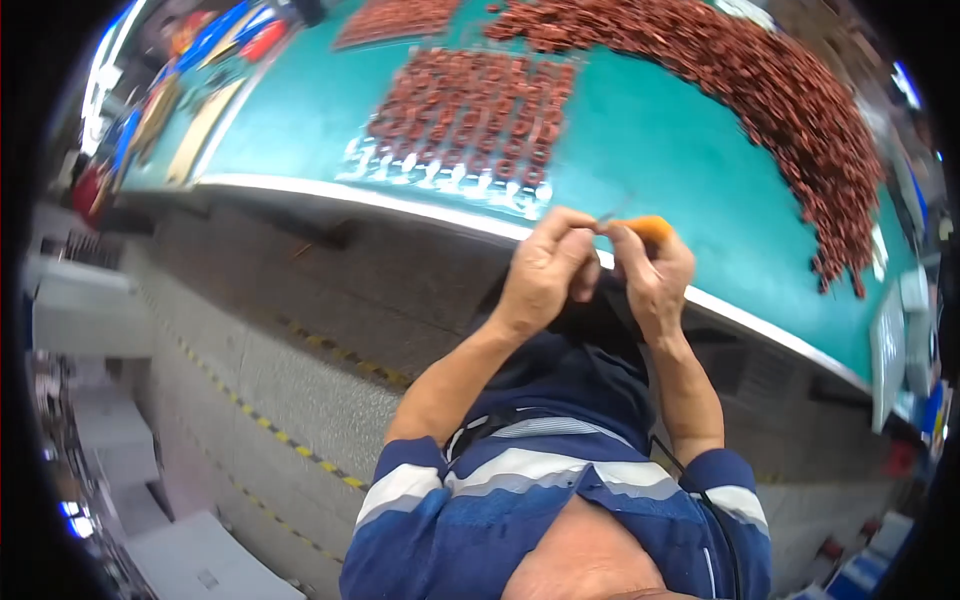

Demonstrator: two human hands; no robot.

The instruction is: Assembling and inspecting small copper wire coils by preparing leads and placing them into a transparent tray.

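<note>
Nearest is the person's blue shirt (570,475) with white and grey bands, and beyond it bare forearms reach up to the near edge of a green-topped table (300,130). The two hands come together just over that edge. The right hand (655,275) grasps an orange-handled tool (652,228), the handle lying along its fingers, with a thin dark tip showing near the left fingertips. The left hand (548,268) has its thumb and fingers curled in toward the tool; the spot is small and blurred, so I cannot tell whether they grip a piece. Past the hands, to the left, a clear tray (440,180) lies near the table's edge, its pockets largely filled with rows of reddish-brown parts (480,100). To the right, a long heap of similar pieces (790,110) curves from the far side down toward the near edge. Farthest off, beyond the clear tray, lies another reddish-brown batch (398,20).
</note>
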